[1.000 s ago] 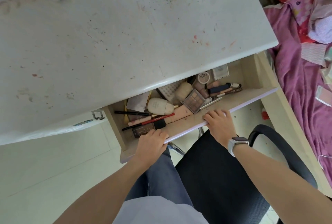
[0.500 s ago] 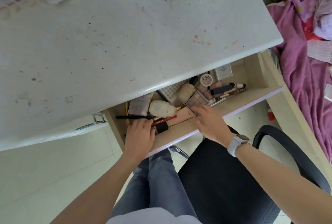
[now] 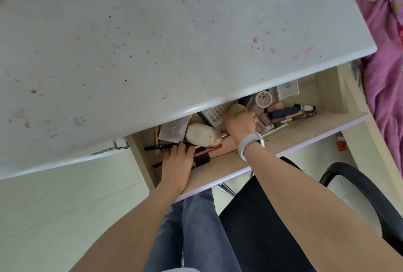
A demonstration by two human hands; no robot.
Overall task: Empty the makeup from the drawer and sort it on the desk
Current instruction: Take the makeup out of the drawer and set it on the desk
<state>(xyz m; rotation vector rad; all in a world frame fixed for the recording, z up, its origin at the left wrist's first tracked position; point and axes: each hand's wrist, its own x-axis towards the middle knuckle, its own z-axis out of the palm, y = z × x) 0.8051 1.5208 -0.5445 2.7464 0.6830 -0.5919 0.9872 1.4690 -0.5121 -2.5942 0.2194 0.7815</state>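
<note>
With the makeup heaped in the pale wooden drawer [image 3: 327, 95] under the counter's front edge, the right hand [image 3: 241, 122] curls on something hidden and the left hand [image 3: 177, 162] lies flat over dark slim pencils [image 3: 162, 146], so a hasty lift risks dragging neighbouring pieces overboard.

Bedroom: bed w/ pink bedding [image 3: 383, 79], desk [image 3: 174, 42], makeup drawer [image 3: 327, 88].

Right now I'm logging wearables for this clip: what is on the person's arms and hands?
Both forearms are bare, no sleeves in view. The right hand has a light grey band round its wrist, probably a watch. The left hand wears nothing visible.
</note>
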